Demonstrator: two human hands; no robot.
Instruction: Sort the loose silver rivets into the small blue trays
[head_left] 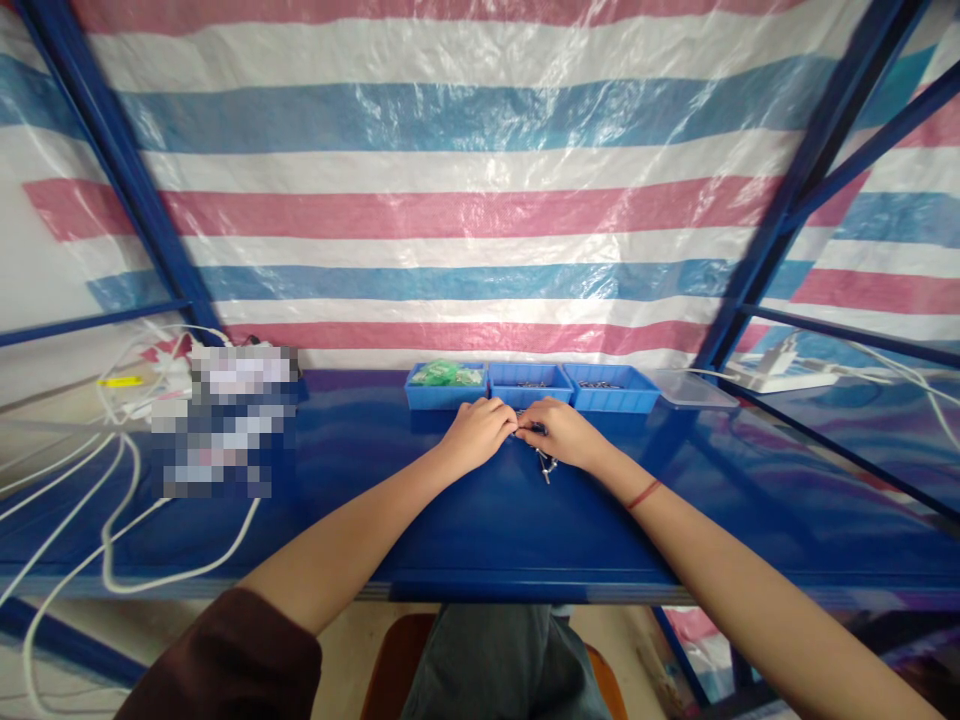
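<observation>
My left hand (480, 434) and my right hand (564, 430) meet over the blue table, fingertips pinched close together. Whatever small piece lies between them is mostly covered by the fingers, and I cannot make out its kind. Several small shiny metal parts (547, 466), screw-like in shape, lie on the table just under my right hand. Beyond the hands is a row of three blue bins. The left bin (442, 399) holds green and clear plastic bags. Small metal pieces lie in the middle bin (531, 372) and in the right bin (616, 399).
A clear plastic lid (697, 389) lies right of the bins. White cables (124, 500) loop over the table's left side beside a blurred pile (232, 420). A white power strip (784, 370) sits at the back right. Blue metal posts frame both sides, with striped sheeting (480, 210) behind.
</observation>
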